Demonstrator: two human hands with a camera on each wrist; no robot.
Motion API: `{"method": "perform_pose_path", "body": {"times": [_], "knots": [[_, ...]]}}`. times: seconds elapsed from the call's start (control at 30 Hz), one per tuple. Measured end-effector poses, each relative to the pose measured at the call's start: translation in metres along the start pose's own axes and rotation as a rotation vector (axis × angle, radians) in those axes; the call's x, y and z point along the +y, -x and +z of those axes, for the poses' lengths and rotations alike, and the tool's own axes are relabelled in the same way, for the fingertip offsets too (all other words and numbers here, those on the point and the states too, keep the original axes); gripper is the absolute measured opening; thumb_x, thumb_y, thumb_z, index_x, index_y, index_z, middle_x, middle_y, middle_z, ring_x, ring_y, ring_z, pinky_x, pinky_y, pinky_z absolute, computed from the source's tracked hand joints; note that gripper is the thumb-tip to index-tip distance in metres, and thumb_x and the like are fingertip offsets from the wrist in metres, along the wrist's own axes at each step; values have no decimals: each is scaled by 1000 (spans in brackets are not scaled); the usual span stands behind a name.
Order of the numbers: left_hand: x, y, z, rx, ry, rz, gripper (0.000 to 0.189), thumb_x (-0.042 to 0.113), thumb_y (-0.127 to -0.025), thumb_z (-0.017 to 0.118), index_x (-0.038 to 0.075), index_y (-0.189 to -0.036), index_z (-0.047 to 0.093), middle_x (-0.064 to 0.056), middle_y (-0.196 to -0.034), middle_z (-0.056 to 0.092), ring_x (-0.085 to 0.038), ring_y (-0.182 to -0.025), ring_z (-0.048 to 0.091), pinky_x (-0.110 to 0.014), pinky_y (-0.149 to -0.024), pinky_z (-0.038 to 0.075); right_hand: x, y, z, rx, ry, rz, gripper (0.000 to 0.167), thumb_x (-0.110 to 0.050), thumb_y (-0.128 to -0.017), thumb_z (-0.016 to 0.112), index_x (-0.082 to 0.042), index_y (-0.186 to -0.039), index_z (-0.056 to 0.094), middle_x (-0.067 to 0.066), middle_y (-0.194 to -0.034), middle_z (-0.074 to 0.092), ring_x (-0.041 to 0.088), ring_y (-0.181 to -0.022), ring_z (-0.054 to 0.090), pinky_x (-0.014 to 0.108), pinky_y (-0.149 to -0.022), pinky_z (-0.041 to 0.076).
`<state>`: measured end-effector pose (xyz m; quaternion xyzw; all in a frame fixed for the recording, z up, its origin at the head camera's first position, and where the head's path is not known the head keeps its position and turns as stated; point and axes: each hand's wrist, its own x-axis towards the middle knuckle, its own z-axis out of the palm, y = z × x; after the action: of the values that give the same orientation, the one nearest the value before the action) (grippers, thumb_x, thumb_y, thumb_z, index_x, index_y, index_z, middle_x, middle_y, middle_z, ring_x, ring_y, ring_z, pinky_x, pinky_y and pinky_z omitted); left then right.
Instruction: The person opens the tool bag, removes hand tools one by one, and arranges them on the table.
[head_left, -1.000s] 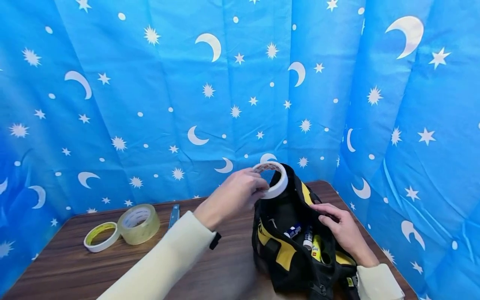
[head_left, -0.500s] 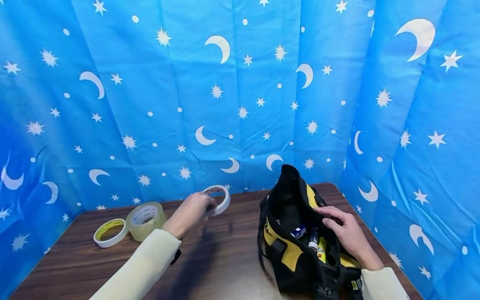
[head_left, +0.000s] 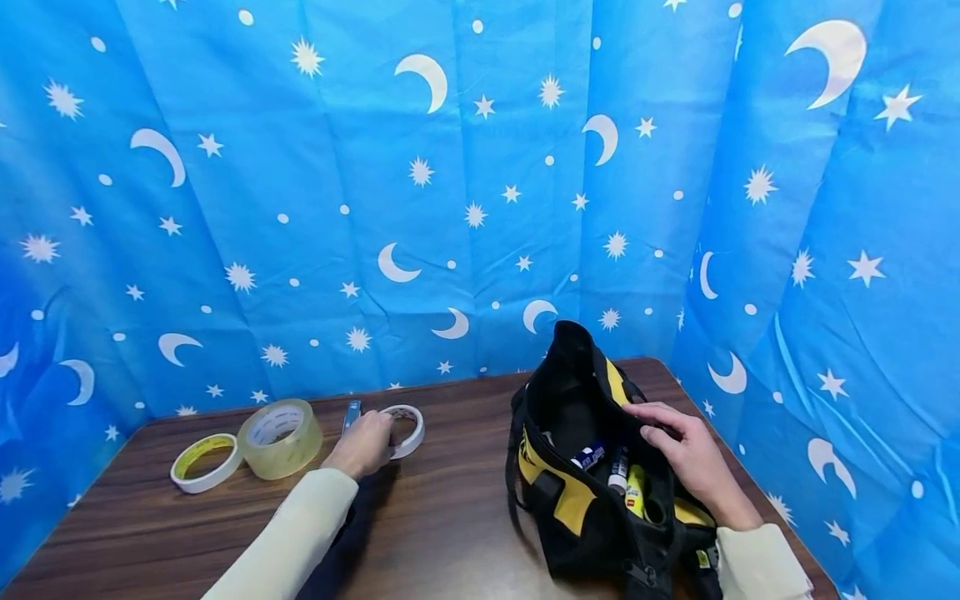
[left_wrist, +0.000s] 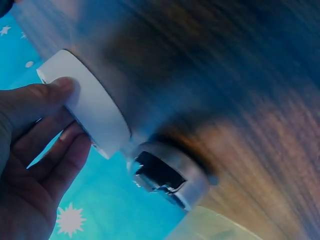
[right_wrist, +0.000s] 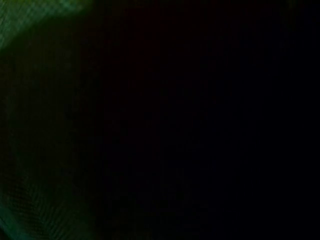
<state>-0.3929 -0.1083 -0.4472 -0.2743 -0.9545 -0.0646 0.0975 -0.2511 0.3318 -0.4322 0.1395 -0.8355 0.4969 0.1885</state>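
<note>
My left hand pinches a roll of white tape low over the brown table; in the left wrist view the thumb presses the outer face of the white roll and the fingers lie behind it. A slim blue tool lies just beyond that hand, partly hidden by it. At the right stands a black and yellow tool bag, its mouth wide apart. My right hand holds the bag's right rim between fingers and thumb. Inside lie a blue tube, a white-capped tube and a yellow tube.
Left of my left hand, a wide roll of clear tape sits beside a narrow roll with a yellow core. A blue star-and-moon curtain hangs behind the table and along its right side. The right wrist view is almost black.
My left hand has carried the white tape roll from over the bag's mouth leftward and down to the table near the blue tool. My right hand stays on the bag's rim.
</note>
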Motion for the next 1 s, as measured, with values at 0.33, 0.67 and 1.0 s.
{"method": "perform_pose_path", "body": {"times": [0.33,0.67,1.0], "knots": [[-8,-10,8,-7,-15,-19,10,0,-73,76,7,-70,69,-1,-66,61,-18,-65,59,-37,-65,50,0,-3,-1,-7,-25,1,30,-5,-96,51,-9,-123,63,5,-119,61,23,-113,53,17,-89,40],[48,-25,-26,224,94,123,18,10,-81,70,6,-98,68,-5,-93,63,-21,-89,56,-38,-78,48,4,-1,-1,-9,-22,26,30,-6,-96,50,-10,-123,63,5,-119,61,22,-113,53,21,-90,41],[169,-33,-90,269,236,566,16,14,-88,64,14,-104,69,6,-102,60,-7,-94,52,-22,-80,46,3,-1,-1,-4,-36,18,30,-5,-96,51,-10,-123,64,5,-119,61,23,-113,53,21,-90,42]]}}
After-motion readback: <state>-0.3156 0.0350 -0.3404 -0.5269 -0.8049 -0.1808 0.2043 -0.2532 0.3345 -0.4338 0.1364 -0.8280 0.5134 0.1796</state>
